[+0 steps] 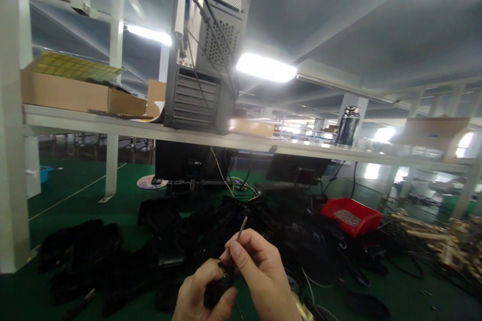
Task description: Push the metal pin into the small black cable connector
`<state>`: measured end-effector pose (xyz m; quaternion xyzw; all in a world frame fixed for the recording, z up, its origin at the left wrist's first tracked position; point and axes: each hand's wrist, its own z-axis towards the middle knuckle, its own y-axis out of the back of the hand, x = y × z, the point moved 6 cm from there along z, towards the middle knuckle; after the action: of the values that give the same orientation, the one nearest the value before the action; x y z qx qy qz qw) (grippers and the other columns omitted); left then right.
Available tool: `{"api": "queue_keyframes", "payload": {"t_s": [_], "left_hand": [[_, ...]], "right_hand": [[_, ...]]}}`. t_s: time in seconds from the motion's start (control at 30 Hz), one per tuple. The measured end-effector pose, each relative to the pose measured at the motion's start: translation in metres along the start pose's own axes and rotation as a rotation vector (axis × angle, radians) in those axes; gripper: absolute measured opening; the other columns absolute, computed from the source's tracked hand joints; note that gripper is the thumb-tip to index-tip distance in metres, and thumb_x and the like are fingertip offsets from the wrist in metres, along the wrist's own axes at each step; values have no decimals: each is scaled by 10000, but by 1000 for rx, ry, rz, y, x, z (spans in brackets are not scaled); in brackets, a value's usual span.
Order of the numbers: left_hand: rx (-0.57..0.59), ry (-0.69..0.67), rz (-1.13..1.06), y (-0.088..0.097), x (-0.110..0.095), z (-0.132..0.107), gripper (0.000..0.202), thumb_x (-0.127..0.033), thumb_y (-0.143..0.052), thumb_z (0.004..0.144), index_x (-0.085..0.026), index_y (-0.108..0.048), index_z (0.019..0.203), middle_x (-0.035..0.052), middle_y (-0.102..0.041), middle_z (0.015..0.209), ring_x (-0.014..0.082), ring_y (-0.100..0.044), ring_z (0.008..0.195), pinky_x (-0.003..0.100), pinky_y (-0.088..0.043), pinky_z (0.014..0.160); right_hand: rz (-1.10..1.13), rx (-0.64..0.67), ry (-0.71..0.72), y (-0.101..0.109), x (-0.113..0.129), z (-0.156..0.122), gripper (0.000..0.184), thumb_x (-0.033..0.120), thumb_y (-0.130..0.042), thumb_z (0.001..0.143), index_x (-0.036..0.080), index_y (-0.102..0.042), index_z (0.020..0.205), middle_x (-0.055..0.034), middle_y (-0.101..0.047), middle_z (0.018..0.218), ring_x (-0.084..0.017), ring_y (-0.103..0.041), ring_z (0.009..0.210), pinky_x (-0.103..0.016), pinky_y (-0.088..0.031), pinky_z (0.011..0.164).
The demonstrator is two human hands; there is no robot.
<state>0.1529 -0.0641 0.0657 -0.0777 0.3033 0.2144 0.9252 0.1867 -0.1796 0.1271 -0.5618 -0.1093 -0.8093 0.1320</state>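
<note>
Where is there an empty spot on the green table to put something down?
Bare green mat shows at far left, between the white post and the black heaps, and on the near right past the red bin. The middle, around the left hand and right hand, is crowded with black parts and cables.

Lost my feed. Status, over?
Left hand grips small black part. Right hand pinches thin metal tool against it. Black cable pile behind.

Both hands meet low, left hand (203, 288) apparently curled, right hand (263, 273) pinching.
</note>
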Motion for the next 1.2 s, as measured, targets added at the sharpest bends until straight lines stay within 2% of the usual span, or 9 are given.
{"api": "queue_keyframes", "payload": {"t_s": [0.2,0.33,0.4,0.67,0.77,0.9,1.0,1.1,1.2], "left_hand": [[30,-147,1,0,3,2,207,-407,-632,852,-289,-563,1008,-16,-735,911,151,-712,745,190,-563,592],[17,-64,40,-1,3,0,218,-441,-591,880,-270,-560,1012,15,-732,950,171,-715,827,216,-579,656],[20,-77,42,-2,-2,0,214,-441,-568,895,-267,-551,1019,16,-730,935,169,-714,828,217,-581,666],[66,-309,3,-4,-7,4,222,-351,-555,915,-230,-501,1093,14,-717,879,124,-709,723,139,-555,584],[38,-315,45,-3,-5,2,216,-346,-562,912,-217,-506,1076,25,-716,852,139,-716,743,141,-558,589],[19,-270,75,-3,-2,-1,213,-373,-543,925,-227,-506,1075,13,-714,829,142,-720,785,147,-571,646],[43,-262,71,-5,3,-5,244,-379,-558,914,-234,-505,1103,23,-721,904,132,-715,759,168,-582,682],[22,-267,96,-5,11,-10,253,-397,-568,902,-234,-521,1089,34,-724,933,132,-712,739,178,-588,689],[8,-276,101,-5,15,-12,246,-413,-565,901,-232,-531,1063,38,-724,936,132,-714,751,169,-584,684]], "right_hand": [[-73,15,7,-1,3,-1,377,523,-615,858,153,-620,785,-39,-640,772,-128,-566,726,-249,-443,670],[-83,20,-10,1,2,0,378,532,-609,858,160,-630,793,-37,-630,766,-117,-539,686,-237,-420,607],[-98,47,-18,1,1,0,379,531,-590,871,159,-634,812,-41,-632,788,-115,-532,681,-237,-417,601],[-236,74,57,3,10,-3,350,487,-545,903,161,-646,825,-41,-614,823,-146,-546,762,-278,-433,694],[-327,87,134,0,16,-3,296,415,-546,911,170,-614,761,-43,-599,860,-156,-563,822,-292,-446,752],[-378,106,136,1,16,-3,291,400,-563,902,174,-590,720,-40,-593,856,-153,-556,809,-293,-453,734],[-361,118,110,5,12,-4,252,433,-545,913,212,-667,915,-37,-622,929,-163,-578,870,-301,-464,778],[-301,96,108,9,10,-5,279,463,-538,917,264,-651,1076,-33,-631,988,-169,-583,904,-303,-471,791],[-271,62,159,7,13,-4,237,432,-539,922,229,-660,926,-24,-608,917,-148,-566,848,-277,-454,751]]}}
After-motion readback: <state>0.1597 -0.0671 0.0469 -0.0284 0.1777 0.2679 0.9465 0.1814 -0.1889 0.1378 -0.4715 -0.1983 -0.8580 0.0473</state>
